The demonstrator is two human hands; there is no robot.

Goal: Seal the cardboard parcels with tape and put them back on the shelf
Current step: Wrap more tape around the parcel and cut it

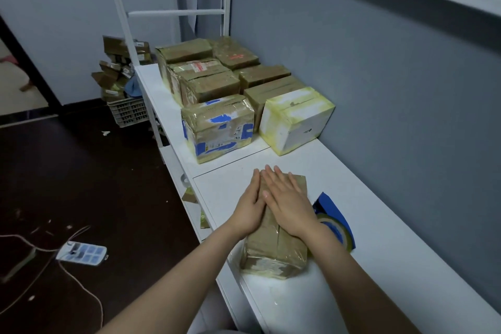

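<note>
Brown cardboard parcel (273,252), lower centre: left hand (249,207) and right hand (288,205) rest on it, fingers straight, gripping nothing; likely smoothing tape (277,244) onto the seam.

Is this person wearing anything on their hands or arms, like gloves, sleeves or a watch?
No. The left hand and right hand are both bare, with no gloves. No ring, watch or bracelet shows at the fingers or wrists. No sleeve shows either: nothing is worn as far up as the picture reaches.
</note>
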